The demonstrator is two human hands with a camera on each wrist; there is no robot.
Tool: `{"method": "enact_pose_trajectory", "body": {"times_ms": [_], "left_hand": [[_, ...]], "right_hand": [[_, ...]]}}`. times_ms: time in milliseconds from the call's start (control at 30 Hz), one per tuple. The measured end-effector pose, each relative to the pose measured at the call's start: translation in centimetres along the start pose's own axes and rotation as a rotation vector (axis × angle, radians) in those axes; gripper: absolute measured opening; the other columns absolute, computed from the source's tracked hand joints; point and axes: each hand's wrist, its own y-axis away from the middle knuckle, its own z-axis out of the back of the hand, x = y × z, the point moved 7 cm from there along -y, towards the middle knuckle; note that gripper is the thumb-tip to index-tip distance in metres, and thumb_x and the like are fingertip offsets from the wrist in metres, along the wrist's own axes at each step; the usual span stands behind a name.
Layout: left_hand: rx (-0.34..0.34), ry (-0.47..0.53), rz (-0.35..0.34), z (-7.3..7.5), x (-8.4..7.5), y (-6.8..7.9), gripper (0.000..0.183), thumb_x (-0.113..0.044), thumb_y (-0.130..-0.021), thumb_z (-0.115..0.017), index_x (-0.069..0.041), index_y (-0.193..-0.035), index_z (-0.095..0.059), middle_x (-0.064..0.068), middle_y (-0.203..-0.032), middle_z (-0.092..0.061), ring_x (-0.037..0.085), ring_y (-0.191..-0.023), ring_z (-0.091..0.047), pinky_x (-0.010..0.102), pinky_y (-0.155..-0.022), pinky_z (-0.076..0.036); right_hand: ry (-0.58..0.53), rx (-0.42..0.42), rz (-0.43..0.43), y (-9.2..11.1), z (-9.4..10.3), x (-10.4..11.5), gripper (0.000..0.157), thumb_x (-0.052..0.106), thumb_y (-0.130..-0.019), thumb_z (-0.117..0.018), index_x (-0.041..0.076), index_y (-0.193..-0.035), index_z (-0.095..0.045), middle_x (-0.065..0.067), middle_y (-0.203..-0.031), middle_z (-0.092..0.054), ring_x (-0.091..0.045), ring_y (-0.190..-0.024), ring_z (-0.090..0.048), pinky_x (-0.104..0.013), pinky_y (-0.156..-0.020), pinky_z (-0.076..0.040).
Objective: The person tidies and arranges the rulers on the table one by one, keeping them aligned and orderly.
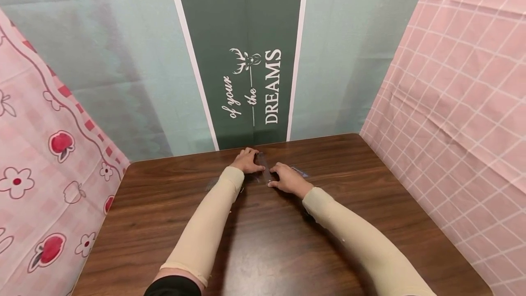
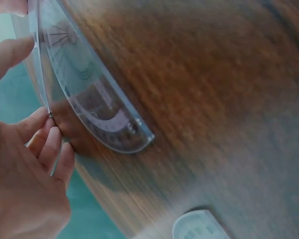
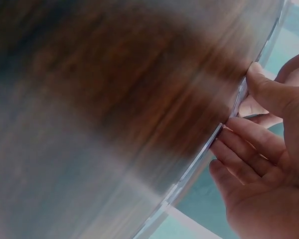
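Clear ruler (image 1: 266,171), probably; its markings are illegible.

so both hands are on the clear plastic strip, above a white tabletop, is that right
Not quite: the tabletop isn't white. The head view shows it as dark brown with a wood grain. The left hand and right hand are both on the clear plastic strip, as you say.

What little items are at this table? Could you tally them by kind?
Clear ruler-like strip: 1
Clear protractor: 1
Other small pieces, kind unclear, a left piece and a right piece: 2
Total: 4
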Motion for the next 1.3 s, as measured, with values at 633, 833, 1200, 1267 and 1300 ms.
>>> {"method": "enact_pose_trajectory", "body": {"times_ms": [633,833,1200,1267,1300], "left_hand": [[-0.075,0.191,0.078,0.0,1.6,0.2,0.057,-0.029,-0.106,-0.061,-0.004,-0.155,-0.050,0.021,-0.161,-0.041,0.039,-0.148,-0.039,0.053,-0.124,-0.032],[-0.082,0.250,0.050,0.2,1.6,0.7,0.056,-0.025,-0.105,-0.061,-0.001,-0.154,-0.047,0.024,-0.158,-0.042,0.041,-0.147,-0.038,0.053,-0.122,-0.036],[-0.105,0.373,0.006,0.7,1.6,1.3,0.055,-0.019,-0.105,-0.068,-0.004,-0.151,-0.043,0.023,-0.150,-0.049,0.041,-0.141,-0.041,0.055,-0.118,-0.038],[-0.123,0.386,-0.016,0.9,1.4,1.3,0.054,-0.018,-0.104,-0.070,-0.005,-0.150,-0.044,0.023,-0.146,-0.052,0.042,-0.137,-0.043,0.056,-0.117,-0.038],[-0.132,0.392,-0.028,1.0,1.3,1.3,0.054,-0.018,-0.104,-0.070,-0.004,-0.149,-0.044,0.022,-0.145,-0.053,0.042,-0.136,-0.043,0.056,-0.117,-0.038]], "right_hand": [[-0.001,-0.001,-0.017,0.1,-0.2,1.0,0.051,0.028,-0.098,-0.082,-0.003,-0.136,-0.068,-0.015,-0.123,-0.066,-0.031,-0.118,-0.066,-0.046,-0.103,-0.054],[-0.009,0.006,-0.035,0.2,-0.1,1.3,0.052,0.027,-0.098,-0.082,-0.004,-0.137,-0.067,-0.017,-0.123,-0.067,-0.033,-0.118,-0.066,-0.047,-0.103,-0.054],[-0.037,-0.037,-0.050,0.4,-0.2,0.7,0.051,0.024,-0.096,-0.084,-0.004,-0.136,-0.068,-0.017,-0.123,-0.067,-0.033,-0.118,-0.067,-0.049,-0.103,-0.054],[-0.039,-0.039,-0.055,0.3,-0.2,0.5,0.052,0.023,-0.096,-0.084,-0.005,-0.137,-0.067,-0.018,-0.124,-0.067,-0.034,-0.119,-0.066,-0.049,-0.104,-0.054],[-0.041,-0.039,-0.057,0.3,-0.2,0.4,0.052,0.023,-0.096,-0.084,-0.005,-0.137,-0.067,-0.018,-0.125,-0.067,-0.034,-0.121,-0.066,-0.049,-0.105,-0.053]]}}
